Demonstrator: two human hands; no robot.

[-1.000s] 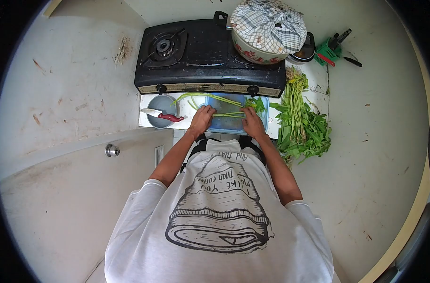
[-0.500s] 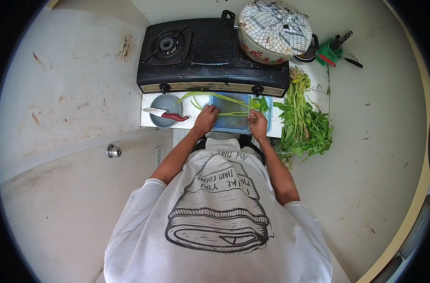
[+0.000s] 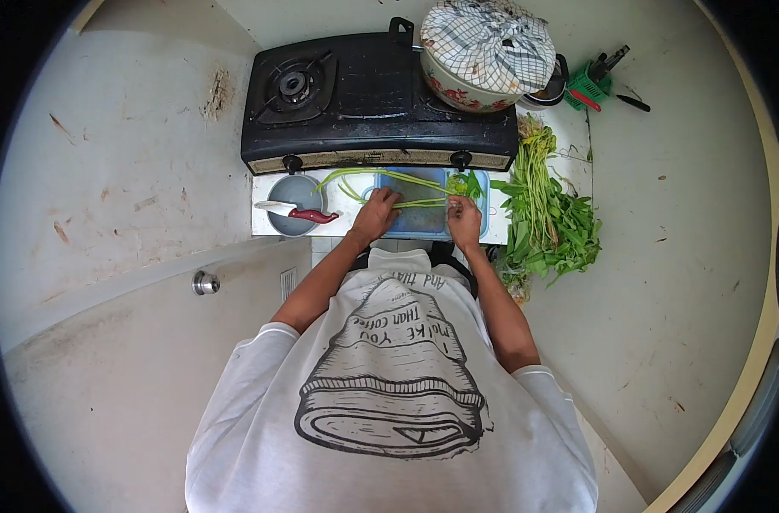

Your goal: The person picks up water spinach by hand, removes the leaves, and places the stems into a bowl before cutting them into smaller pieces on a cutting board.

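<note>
Over a blue plastic tray (image 3: 419, 224), my left hand (image 3: 376, 215) and my right hand (image 3: 464, 221) are closed on a thin green water spinach stem (image 3: 420, 203) stretched between them. The right fingers pinch its right end. Longer water spinach stems (image 3: 398, 173) curve across the tray's far side and out past its left edge. A few green leaves (image 3: 464, 184) lie in the tray's right part, just beyond my right hand. To the left, a knife (image 3: 302, 212) with a red handle rests across the rim of a grey bowl (image 3: 280, 190).
A black two-burner stove (image 3: 376, 128) stands behind the tray, bearing a flowered pot (image 3: 466, 92) with a checked cloth tied over its lid. A large water spinach bunch (image 3: 547, 205) lies at the right. Farther back sits a green basket (image 3: 589, 84) with utensils.
The whole view has shifted slightly to the left. Both hands keep their hold on the stem over the tray, with hardly any movement relative to it.
</note>
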